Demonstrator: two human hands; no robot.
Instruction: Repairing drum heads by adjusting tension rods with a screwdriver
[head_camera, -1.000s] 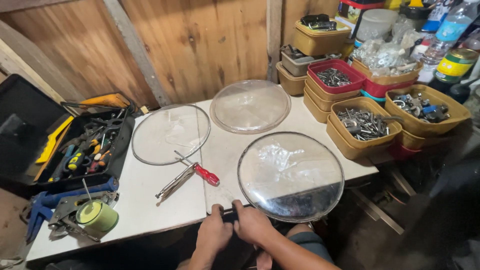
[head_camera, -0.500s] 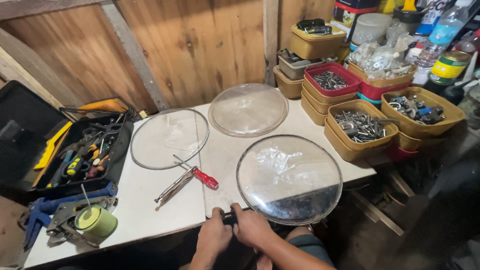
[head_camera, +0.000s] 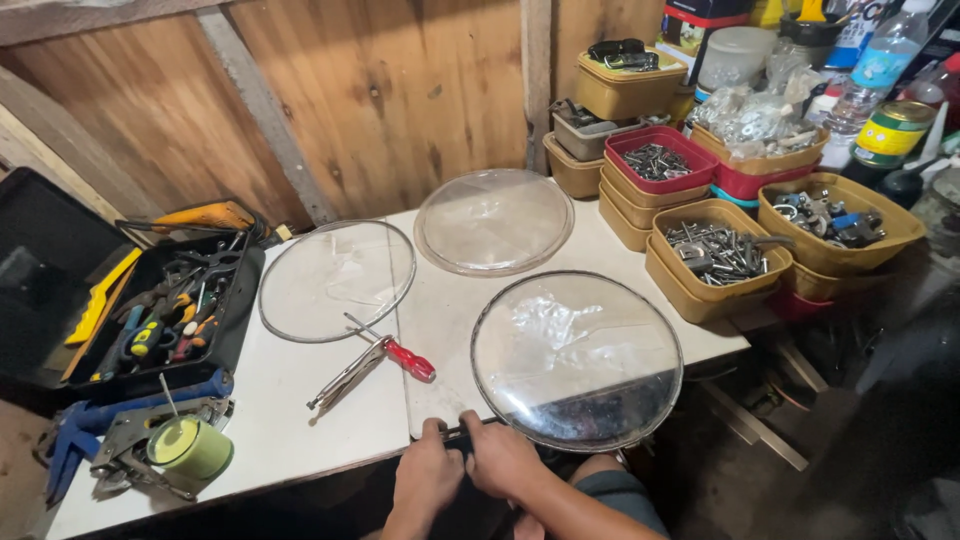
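Observation:
Both of my hands meet at the near edge of the white table (head_camera: 300, 400). My left hand (head_camera: 425, 475) and my right hand (head_camera: 497, 458) grip a small dark part at the near rim of a round clear lid (head_camera: 577, 358) with a metal rim. That lid lies tilted over the table's front edge. What sits inside my fingers is hidden. Locking pliers (head_camera: 345, 378) and a red-handled screwdriver (head_camera: 400, 355) lie just left of the lid.
Two more round clear lids (head_camera: 337, 280) (head_camera: 494, 221) lie farther back. An open black toolbox (head_camera: 150, 310) sits at left, with a blue tool (head_camera: 80, 430) and a green tape roll (head_camera: 190, 447) near it. Stacked tubs of bolts and hardware (head_camera: 715, 255) fill the right side.
The view has drifted slightly. My hands stay closed together at the near rim of the lid, which has barely moved.

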